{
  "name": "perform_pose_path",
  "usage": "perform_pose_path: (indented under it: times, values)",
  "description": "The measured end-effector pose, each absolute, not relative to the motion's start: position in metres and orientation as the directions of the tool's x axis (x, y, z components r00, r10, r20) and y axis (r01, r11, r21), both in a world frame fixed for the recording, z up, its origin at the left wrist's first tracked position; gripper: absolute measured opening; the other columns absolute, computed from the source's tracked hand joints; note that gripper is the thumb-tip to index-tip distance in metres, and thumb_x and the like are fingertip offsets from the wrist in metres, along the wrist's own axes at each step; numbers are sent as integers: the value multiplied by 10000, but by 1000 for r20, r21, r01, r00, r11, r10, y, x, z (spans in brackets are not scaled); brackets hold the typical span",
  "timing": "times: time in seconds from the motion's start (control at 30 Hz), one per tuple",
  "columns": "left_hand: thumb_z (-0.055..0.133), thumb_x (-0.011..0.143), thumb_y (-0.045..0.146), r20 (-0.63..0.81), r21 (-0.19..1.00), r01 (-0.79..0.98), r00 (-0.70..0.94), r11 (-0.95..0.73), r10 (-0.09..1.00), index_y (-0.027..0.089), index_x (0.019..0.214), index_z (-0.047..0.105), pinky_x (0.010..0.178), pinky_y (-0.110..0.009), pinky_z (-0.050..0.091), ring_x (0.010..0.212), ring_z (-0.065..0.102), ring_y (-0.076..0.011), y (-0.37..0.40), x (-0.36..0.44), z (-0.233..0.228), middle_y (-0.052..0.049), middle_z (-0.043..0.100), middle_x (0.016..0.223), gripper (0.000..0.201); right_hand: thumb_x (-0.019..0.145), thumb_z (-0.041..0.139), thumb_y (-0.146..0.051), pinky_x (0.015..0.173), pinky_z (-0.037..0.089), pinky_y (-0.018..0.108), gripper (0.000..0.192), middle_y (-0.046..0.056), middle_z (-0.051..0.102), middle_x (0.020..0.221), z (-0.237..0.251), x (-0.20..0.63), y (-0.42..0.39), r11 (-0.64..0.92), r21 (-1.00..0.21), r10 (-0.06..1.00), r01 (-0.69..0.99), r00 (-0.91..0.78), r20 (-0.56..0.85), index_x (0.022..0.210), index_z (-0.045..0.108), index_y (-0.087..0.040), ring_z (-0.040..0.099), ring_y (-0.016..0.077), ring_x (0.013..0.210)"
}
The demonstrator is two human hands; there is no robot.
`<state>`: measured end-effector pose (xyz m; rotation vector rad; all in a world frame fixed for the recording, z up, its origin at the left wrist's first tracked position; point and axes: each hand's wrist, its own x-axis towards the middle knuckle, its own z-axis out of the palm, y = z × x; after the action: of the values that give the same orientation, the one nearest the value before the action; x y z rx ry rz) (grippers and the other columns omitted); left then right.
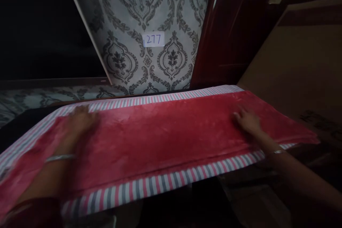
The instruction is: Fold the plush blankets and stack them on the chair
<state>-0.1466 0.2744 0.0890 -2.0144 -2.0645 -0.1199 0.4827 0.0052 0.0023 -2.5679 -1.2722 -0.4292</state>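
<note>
While your left hand (80, 119) presses flat near the far left edge of the red cloth (165, 135), your right hand (247, 121) lies spread on its right end. That cloth covers the striped counter (149, 187), below the patterned wall's 277 label (153, 39).
</note>
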Motion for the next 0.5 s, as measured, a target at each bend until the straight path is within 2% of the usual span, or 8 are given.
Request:
perform_pose_path:
  times: [0.07, 0.13, 0.2, 0.27, 0.4, 0.5]
  values:
    - [246, 970, 439, 183, -151, 978, 174, -147, 968, 125, 1557, 289, 1220, -472, 163, 1521, 215, -253, 263, -98, 78, -100, 277, 1647, 667, 992, 249, -508, 1053, 405, 582, 633, 184, 428, 1547, 8, 445, 36, -408, -99, 819, 908, 411, 400, 1500, 427, -175, 387, 372, 1418]
    - [264, 987, 502, 121, -125, 953, 289, -274, 950, 202, 1570, 292, 1208, -550, 161, 1537, 150, -300, 252, -65, 62, -75, 202, 1674, 656, 994, 258, -515, 1092, 368, 605, 616, 123, 356, 1606, 2, 410, 57, -256, -77, 883, 964, 265, 386, 1536, 378, -245, 316, 347, 1466]
    - [280, 987, 540, 55, -73, 958, 282, -278, 958, 241, 1550, 353, 1188, -596, 187, 1524, 185, -343, 243, -51, 44, -74, 245, 1663, 641, 995, 259, -504, 1104, 354, 616, 595, 93, 385, 1596, -12, 387, 65, -157, -49, 925, 986, 164, 343, 1531, 388, -279, 327, 332, 1462]
    - [277, 993, 539, 41, -18, 966, 258, -258, 965, 272, 1553, 350, 1177, -610, 208, 1508, 231, -350, 237, -50, 30, -66, 272, 1654, 624, 994, 252, -485, 1100, 359, 617, 584, 94, 447, 1557, -28, 379, 64, -118, -26, 942, 993, 121, 313, 1513, 422, -276, 371, 330, 1435]
    - [307, 996, 534, 34, 39, 967, 252, -253, 967, 281, 1554, 350, 1195, -577, 195, 1509, 234, -331, 231, -57, 24, -54, 276, 1654, 614, 979, 228, -492, 1072, 381, 623, 620, 128, 471, 1534, -46, 388, 60, -96, -11, 943, 995, 94, 319, 1485, 462, -221, 398, 351, 1406]
    - [307, 1008, 502, 57, 75, 972, 218, -222, 974, 257, 1523, 403, 1202, -555, 194, 1493, 280, -300, 219, -59, 31, -76, 338, 1627, 579, 969, 192, -488, 1058, 395, 599, 654, 154, 463, 1531, -55, 399, 62, -63, 1, 938, 998, 59, 341, 1478, 462, -181, 402, 359, 1397]
